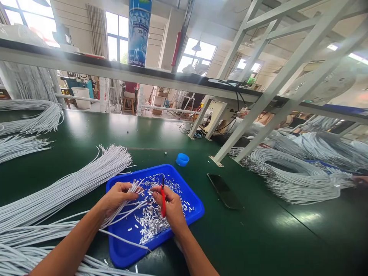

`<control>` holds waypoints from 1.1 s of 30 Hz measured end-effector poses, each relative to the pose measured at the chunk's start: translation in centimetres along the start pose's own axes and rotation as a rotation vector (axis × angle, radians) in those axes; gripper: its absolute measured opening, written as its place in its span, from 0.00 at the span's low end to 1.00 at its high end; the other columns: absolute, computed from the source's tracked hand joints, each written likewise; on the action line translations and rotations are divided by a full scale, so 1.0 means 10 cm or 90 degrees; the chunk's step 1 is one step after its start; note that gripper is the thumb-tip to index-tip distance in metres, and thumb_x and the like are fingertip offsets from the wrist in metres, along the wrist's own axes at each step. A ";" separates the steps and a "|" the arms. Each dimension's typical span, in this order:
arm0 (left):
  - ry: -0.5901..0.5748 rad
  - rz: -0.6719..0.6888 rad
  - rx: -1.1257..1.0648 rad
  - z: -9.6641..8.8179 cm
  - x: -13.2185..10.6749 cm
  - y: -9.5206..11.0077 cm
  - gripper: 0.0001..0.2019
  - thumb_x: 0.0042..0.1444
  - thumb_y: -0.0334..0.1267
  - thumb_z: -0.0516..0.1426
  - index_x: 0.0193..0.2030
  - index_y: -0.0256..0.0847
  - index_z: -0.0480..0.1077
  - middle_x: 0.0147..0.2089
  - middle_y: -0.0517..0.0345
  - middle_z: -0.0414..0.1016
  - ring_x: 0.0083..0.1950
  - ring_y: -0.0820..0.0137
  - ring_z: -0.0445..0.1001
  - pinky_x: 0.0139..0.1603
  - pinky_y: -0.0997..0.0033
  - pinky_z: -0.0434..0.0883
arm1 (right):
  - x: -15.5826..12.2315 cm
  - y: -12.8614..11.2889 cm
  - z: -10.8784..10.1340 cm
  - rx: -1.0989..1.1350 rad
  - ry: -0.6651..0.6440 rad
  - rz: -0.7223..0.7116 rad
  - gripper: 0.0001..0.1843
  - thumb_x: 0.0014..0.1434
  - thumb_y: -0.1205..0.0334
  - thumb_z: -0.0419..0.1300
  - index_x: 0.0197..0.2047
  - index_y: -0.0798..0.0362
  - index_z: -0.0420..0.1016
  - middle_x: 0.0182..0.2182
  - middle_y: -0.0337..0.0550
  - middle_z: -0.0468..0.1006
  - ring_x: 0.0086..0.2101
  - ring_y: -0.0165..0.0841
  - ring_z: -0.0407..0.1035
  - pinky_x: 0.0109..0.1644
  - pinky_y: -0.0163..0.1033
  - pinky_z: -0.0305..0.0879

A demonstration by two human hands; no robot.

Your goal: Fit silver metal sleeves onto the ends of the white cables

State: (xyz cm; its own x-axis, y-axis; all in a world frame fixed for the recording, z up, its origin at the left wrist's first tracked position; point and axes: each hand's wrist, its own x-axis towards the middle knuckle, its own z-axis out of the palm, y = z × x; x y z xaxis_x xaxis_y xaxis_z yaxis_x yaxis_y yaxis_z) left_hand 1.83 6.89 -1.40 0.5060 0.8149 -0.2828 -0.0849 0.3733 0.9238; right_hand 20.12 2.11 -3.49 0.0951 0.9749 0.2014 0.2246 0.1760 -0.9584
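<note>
My left hand [119, 198] is closed around a bunch of white wires [135, 188], their tips fanned out over a blue tray [115, 251]. Close to those tips is my right hand [169, 207], its thumb and forefinger brought together. Tucked in that hand is a slim tool with a red handle [163, 203] and a dark end pointing up; its exact kind does not show. Whether the right fingertips also pinch a wire or a small piece, I cannot tell. Many small shiny silver pieces [153, 222] lie scattered and heaped in the tray.
Bundles of white wire [71, 184] cover the left side. Beyond the tray sits a small blue cap [182, 159]; a black phone [224, 191] lies to its right. Coiled wires [299, 176] and metal frame legs [244, 126] stand at right. A spray can [139, 34] is on the shelf.
</note>
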 end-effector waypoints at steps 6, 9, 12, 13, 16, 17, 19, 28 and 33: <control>0.051 0.001 0.010 -0.07 0.03 -0.01 0.15 0.32 0.36 0.69 0.30 0.33 0.76 0.25 0.56 0.77 0.26 0.69 0.73 0.32 0.68 0.70 | -0.07 -0.18 -0.02 -0.099 -0.044 -0.095 0.11 0.55 0.54 0.57 0.35 0.53 0.74 0.30 0.40 0.72 0.30 0.31 0.65 0.35 0.33 0.59; 0.045 0.024 0.038 -0.09 0.04 -0.02 0.14 0.35 0.36 0.68 0.30 0.33 0.75 0.20 0.61 0.72 0.22 0.75 0.68 0.26 0.74 0.65 | -0.07 -0.11 0.02 -0.132 -0.072 -0.049 0.12 0.55 0.53 0.56 0.30 0.53 0.73 0.24 0.37 0.68 0.26 0.29 0.61 0.30 0.32 0.56; 0.022 0.029 0.040 -0.10 0.03 -0.02 0.14 0.38 0.38 0.67 0.31 0.33 0.74 0.20 0.63 0.68 0.20 0.78 0.65 0.22 0.78 0.60 | -0.05 -0.01 0.03 -0.220 -0.113 0.040 0.18 0.53 0.51 0.57 0.19 0.54 0.63 0.18 0.34 0.60 0.22 0.27 0.55 0.25 0.31 0.49; 0.020 0.030 0.035 -0.10 0.02 -0.01 0.14 0.38 0.39 0.67 0.31 0.33 0.74 0.20 0.63 0.67 0.20 0.79 0.63 0.21 0.79 0.57 | -0.05 0.01 0.02 -0.241 -0.128 0.054 0.21 0.52 0.50 0.57 0.17 0.54 0.60 0.17 0.33 0.58 0.21 0.26 0.53 0.24 0.31 0.47; 0.031 0.044 0.025 -0.09 0.02 -0.01 0.14 0.38 0.39 0.67 0.30 0.32 0.74 0.20 0.65 0.65 0.19 0.81 0.58 0.20 0.80 0.53 | -0.05 0.01 0.02 -0.262 -0.164 0.064 0.23 0.52 0.50 0.56 0.16 0.54 0.53 0.16 0.33 0.54 0.20 0.25 0.50 0.23 0.31 0.43; 0.037 0.048 0.029 -0.09 0.02 -0.02 0.14 0.38 0.39 0.67 0.30 0.32 0.74 0.20 0.65 0.64 0.19 0.81 0.58 0.20 0.80 0.52 | -0.06 0.01 0.02 -0.263 -0.170 0.064 0.23 0.52 0.50 0.56 0.16 0.53 0.52 0.16 0.33 0.53 0.20 0.25 0.49 0.22 0.32 0.42; 0.052 0.059 0.049 -0.09 0.03 -0.04 0.13 0.38 0.39 0.67 0.29 0.32 0.73 0.19 0.65 0.64 0.20 0.81 0.58 0.20 0.79 0.53 | -0.07 -0.01 0.02 -0.259 -0.176 0.065 0.23 0.52 0.50 0.56 0.15 0.53 0.51 0.15 0.33 0.53 0.20 0.25 0.49 0.22 0.32 0.41; 0.125 0.209 0.354 -0.06 0.01 -0.01 0.10 0.45 0.42 0.62 0.29 0.35 0.74 0.23 0.62 0.68 0.25 0.73 0.63 0.27 0.74 0.59 | -0.07 0.08 0.03 -0.302 -0.160 0.055 0.24 0.51 0.51 0.56 0.15 0.53 0.49 0.15 0.33 0.52 0.19 0.25 0.48 0.23 0.33 0.40; 0.205 0.315 0.538 0.00 0.00 0.01 0.08 0.47 0.40 0.60 0.29 0.38 0.76 0.27 0.60 0.70 0.28 0.71 0.66 0.30 0.74 0.60 | -0.06 0.09 0.04 -0.346 -0.147 0.032 0.23 0.52 0.50 0.54 0.16 0.53 0.50 0.15 0.34 0.55 0.19 0.26 0.51 0.24 0.33 0.40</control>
State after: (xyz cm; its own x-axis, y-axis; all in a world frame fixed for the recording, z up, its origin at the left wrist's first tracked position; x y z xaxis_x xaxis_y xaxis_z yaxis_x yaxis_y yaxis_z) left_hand 1.80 6.96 -1.32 0.3135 0.9192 0.2383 0.4726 -0.3687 0.8004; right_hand 19.83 1.70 -4.53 -0.0808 0.9954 0.0505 0.6953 0.0926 -0.7127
